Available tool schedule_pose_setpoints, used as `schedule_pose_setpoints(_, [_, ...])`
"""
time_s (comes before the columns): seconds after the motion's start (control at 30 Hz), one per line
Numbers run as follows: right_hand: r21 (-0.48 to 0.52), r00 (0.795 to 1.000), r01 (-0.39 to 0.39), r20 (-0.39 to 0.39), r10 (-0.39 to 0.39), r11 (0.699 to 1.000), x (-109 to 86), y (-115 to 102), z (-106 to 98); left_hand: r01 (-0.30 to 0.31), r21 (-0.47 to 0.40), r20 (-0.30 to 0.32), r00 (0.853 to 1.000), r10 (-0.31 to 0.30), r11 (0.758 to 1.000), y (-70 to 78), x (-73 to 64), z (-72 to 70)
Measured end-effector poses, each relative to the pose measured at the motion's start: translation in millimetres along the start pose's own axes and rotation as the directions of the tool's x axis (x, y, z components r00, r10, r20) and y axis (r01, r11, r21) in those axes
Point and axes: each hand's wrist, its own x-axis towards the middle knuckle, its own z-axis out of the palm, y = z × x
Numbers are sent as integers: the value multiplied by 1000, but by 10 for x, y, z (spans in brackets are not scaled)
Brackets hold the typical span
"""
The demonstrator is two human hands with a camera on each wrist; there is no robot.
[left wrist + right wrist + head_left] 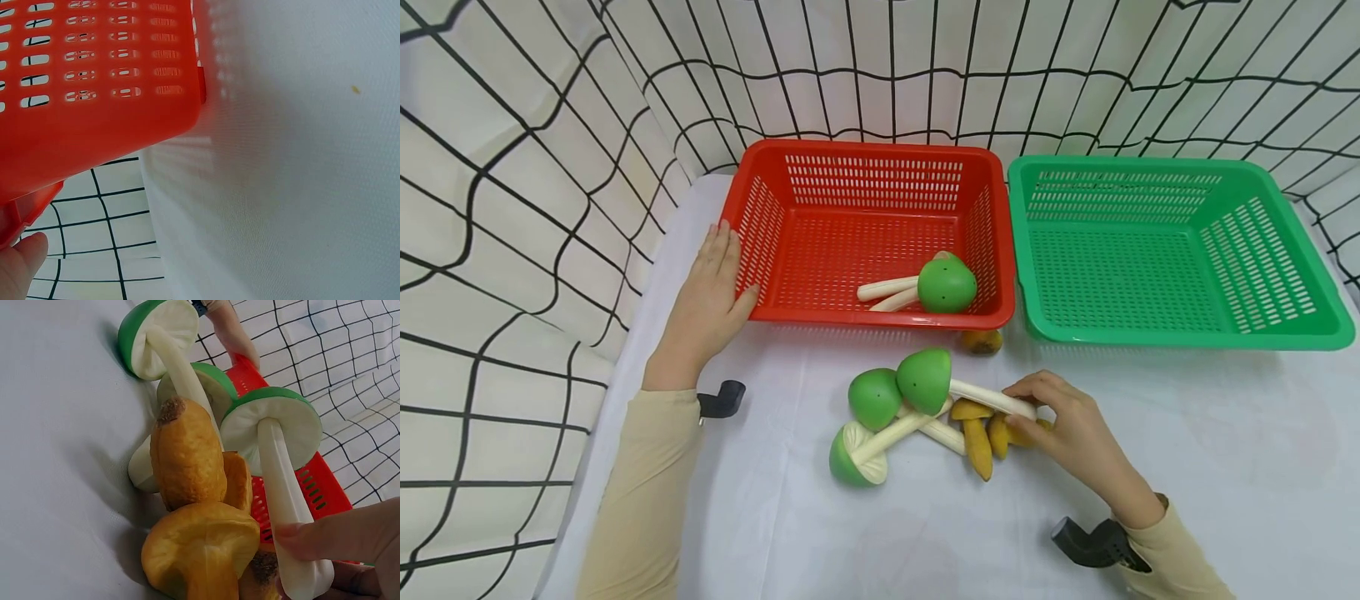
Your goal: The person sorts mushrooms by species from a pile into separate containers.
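My right hand [1086,437] pinches the white stem end of a green-capped toy mushroom [925,381] between thumb and fingers. Its cap points left, over two more green-capped mushrooms [875,398] lying crossed on the cloth. Several brown-yellow toy mushrooms [976,437] lie under and beside the held stem; the right wrist view shows them close up. At the left, my left hand [700,292] rests with extended fingers on the rim of a red basket [880,317]. Inside that basket, at its right end, lie green-capped mushrooms [947,285] with two stems showing.
A green basket [1187,337] stands right of the red one. Another brown-yellow piece [982,342] lies by the red basket's front right corner, partly hidden. Black wire mesh [891,79] walls the back and sides of the white-covered table [850,550].
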Motion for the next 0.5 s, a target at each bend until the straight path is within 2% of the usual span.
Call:
schedule_pose_setpoints(0.2, [-63,999,39,-32,-41,997,37,-25,-44,1,3,1,1000,-1,1000,5,-3,-6])
schedule_pose_setpoints(0.5, [-46,993,82,-82,-86,996,120,-45,-95,1,1,0,1000,-1,1000,9,-1,-3])
